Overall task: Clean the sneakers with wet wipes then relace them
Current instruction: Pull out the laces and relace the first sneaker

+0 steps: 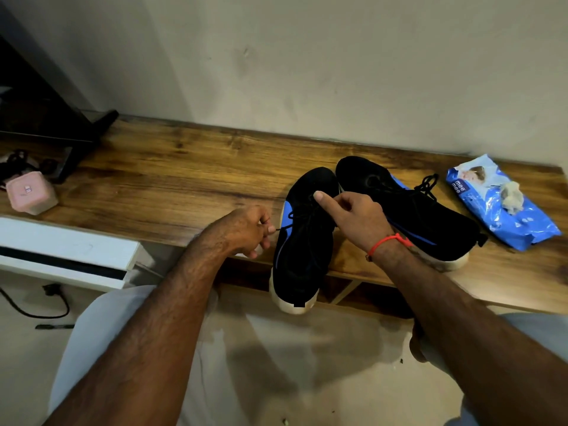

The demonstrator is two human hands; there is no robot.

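Observation:
Two black sneakers with blue accents and white soles lie side by side on a wooden bench (172, 167). The left sneaker (302, 241) hangs its heel over the front edge. My left hand (249, 229) pinches the tip of its black lace (295, 214) just left of the shoe. My right hand (350, 213) rests over the lacing, thumb extended onto the eyelets, the other fingers curled; whether they hold lace is unclear. The right sneaker (427, 216) lies behind my right wrist, its lace loose near the toe. A blue wet wipes pack (504, 207) lies at the far right with a used wipe on top.
A pink plastic box (32, 193) sits at the bench's left end beside a dark stand (70, 139) and tangled black cords. A white unit (67, 250) and a black cable lie on the floor to the left. A wall runs right behind the bench.

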